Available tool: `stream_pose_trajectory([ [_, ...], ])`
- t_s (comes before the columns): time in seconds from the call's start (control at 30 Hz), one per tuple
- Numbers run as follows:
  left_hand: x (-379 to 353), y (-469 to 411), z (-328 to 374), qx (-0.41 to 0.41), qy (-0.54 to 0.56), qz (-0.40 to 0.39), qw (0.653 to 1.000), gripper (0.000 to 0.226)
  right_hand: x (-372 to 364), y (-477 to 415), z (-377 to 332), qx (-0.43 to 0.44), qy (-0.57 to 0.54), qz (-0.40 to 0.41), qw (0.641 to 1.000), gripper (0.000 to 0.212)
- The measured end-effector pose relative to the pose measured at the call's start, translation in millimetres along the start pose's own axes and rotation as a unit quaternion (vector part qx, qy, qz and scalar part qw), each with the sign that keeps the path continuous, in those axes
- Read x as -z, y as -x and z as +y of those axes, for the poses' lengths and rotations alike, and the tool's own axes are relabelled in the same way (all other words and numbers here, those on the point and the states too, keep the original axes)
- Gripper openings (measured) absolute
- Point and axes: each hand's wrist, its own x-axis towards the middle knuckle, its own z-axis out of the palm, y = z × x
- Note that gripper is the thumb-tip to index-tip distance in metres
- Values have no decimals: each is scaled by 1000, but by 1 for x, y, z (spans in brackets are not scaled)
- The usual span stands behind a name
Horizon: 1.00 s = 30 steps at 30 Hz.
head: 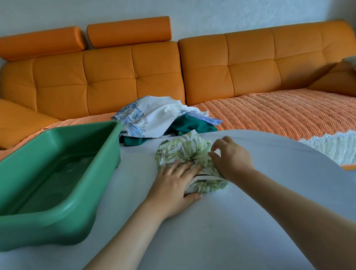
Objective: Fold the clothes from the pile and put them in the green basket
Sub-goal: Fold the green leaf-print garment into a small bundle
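A small garment with a green leaf print (187, 153) lies bunched on the white table (266, 191), near its far edge. My left hand (174, 188) lies flat on its left side, fingers straight, pressing the cloth down. My right hand (230, 158) is on the garment's right side, its fingers curled and pinching the cloth's edge. Behind the garment sits the pile of clothes (160, 119): a white piece with blue print on top and a dark green piece under it. The green basket (103, 186) stands on the table's left, with nothing in it.
An orange sofa (231, 63) with a knitted orange cover runs along the wall behind the table. Cushions lie at both ends of it. The table's curved right edge falls away toward the sofa seat.
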Motion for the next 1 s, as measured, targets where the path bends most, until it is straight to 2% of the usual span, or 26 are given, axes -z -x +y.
stream_pose_trajectory([
  [0.07, 1, -2, 0, 16, 62, 0, 998, 83, 4, 4, 0, 221, 5, 79, 972, 22],
  [0.1, 3, -2, -1, 27, 92, 2, 995, 84, 6, 8, 0, 307, 12, 64, 950, 27],
  [0.17, 5, -3, -7, 47, 137, 4, 989, 81, 4, 16, 5, 390, 61, -14, 919, 49],
  [0.27, 3, -1, -20, 48, 189, -8, 981, 78, -4, 22, 17, 372, 123, -97, 915, 73],
  [0.4, 0, 5, -25, 25, 214, 43, 976, 67, -6, 22, 17, 234, 44, -187, 953, 74],
  [0.47, 1, 7, -25, 25, 212, 49, 976, 68, -7, 21, 15, 193, 19, -204, 959, 68],
  [0.53, 3, 9, -26, 24, 211, 52, 976, 72, -2, 18, 12, 166, -17, -212, 963, 46],
  [0.6, 5, 11, -26, 33, 221, 77, 972, 64, 8, 15, 10, 135, -36, -207, 968, 22],
  [0.67, 8, 14, -23, 55, 259, 115, 957, 50, 17, 15, 11, 117, -60, -190, 973, 25],
  [0.73, 9, 17, -22, 74, 289, 144, 944, 45, 24, 19, 11, 159, -65, -142, 975, 56],
  [0.8, 8, 20, -22, 86, 304, 165, 935, 44, 27, 24, 10, 263, -15, -78, 962, 77],
  [0.87, 10, 22, -22, 103, 319, 172, 926, 42, 24, 26, 9, 346, 89, -31, 933, 82],
  [0.9, 12, 24, -21, 113, 329, 169, 922, 40, 20, 25, 9, 359, 126, -24, 925, 83],
  [1.0, 16, 26, -18, 137, 356, 168, 909, 36, 8, 28, 9, 335, 103, -44, 935, 79],
])
